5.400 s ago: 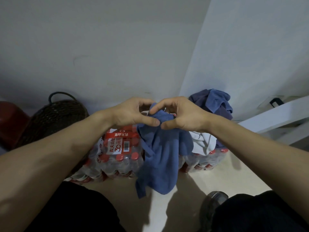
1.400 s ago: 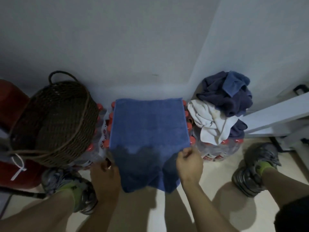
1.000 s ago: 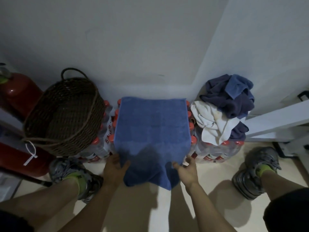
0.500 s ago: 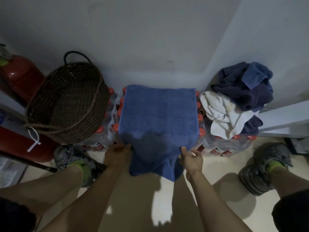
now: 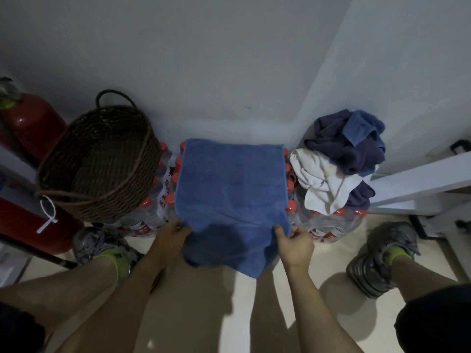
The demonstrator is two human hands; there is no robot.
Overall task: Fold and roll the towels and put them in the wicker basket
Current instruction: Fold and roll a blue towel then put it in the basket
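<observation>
A blue towel (image 5: 230, 186) lies spread flat on top of packs of water bottles, its near end hanging over the front. My left hand (image 5: 171, 234) pinches the towel's near left edge. My right hand (image 5: 294, 242) pinches the near right edge. The brown wicker basket (image 5: 76, 197) stands to the left on another bottle pack, tilted toward me, with nothing visible inside. A heap of unfolded towels sits at the right: a white towel (image 5: 321, 183) under dark blue towels (image 5: 351, 145).
Red-capped water bottle packs (image 5: 323, 221) stand against the wall corner. Red fire extinguishers (image 5: 30, 123) are at the far left. My two shoes (image 5: 382, 250) flank the packs on the pale floor. A white frame (image 5: 420, 182) juts in from the right.
The towel, bunched between both hands five seconds ago, now lies spread over the bottles. In the last second both hands stay at its near edge, shifting slightly along the corners.
</observation>
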